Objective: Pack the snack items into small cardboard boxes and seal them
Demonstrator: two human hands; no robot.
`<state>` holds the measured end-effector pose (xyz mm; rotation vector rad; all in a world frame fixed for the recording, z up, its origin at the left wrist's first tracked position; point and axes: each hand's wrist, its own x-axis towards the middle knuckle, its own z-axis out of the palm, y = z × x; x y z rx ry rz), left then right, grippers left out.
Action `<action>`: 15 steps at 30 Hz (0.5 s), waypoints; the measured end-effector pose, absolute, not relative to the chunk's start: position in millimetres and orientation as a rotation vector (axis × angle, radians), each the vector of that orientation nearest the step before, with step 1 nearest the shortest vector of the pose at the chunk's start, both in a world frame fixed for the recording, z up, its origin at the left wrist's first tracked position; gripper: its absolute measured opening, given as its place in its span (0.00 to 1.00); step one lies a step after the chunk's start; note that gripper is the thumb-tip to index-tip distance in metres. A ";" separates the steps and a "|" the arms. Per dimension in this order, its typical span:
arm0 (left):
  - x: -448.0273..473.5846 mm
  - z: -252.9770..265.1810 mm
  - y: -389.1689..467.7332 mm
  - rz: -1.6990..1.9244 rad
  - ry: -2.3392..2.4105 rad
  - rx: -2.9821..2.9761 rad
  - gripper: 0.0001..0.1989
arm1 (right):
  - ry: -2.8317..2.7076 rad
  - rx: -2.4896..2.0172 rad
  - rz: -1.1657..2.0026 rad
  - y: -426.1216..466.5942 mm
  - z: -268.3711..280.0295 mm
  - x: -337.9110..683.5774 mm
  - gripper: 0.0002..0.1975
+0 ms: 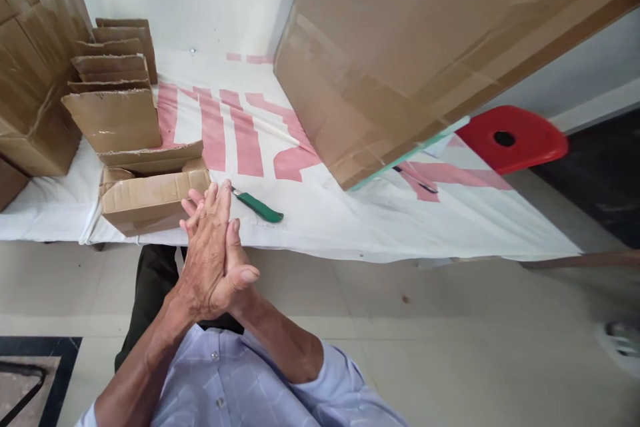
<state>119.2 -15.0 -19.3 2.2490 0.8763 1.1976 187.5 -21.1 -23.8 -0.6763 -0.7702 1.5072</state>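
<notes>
My left hand (204,270) lies with its palm against my right hand (235,248), just in front of the table edge. The fingers of both are stretched out, and neither holds anything. The left hand partly covers the right one. Close to the fingertips is a small cardboard box (150,197) with its flap standing up. A green-handled utility knife (260,207) rests on the cloth just right of the fingers.
Several folded cardboard boxes (113,117) stand in a row at the left, beside large taped cartons (37,67). A big taped carton (380,60) leans over the table's right half. Under its edge lie what look like scissors (425,184). A red stool (530,137) is beyond.
</notes>
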 end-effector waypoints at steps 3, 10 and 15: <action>117.5 -11.8 -3.0 1.241 0.855 2.326 0.44 | -0.728 -0.594 1.495 -24.5 -15.4 188.4 0.37; 94.4 -14.9 28.4 1.227 1.055 2.606 0.34 | -0.627 -0.533 1.704 -38.2 -20.4 184.7 0.33; 84.4 -13.1 36.6 1.207 1.186 2.605 0.32 | -0.716 -0.554 1.666 -40.5 -32.3 191.6 0.25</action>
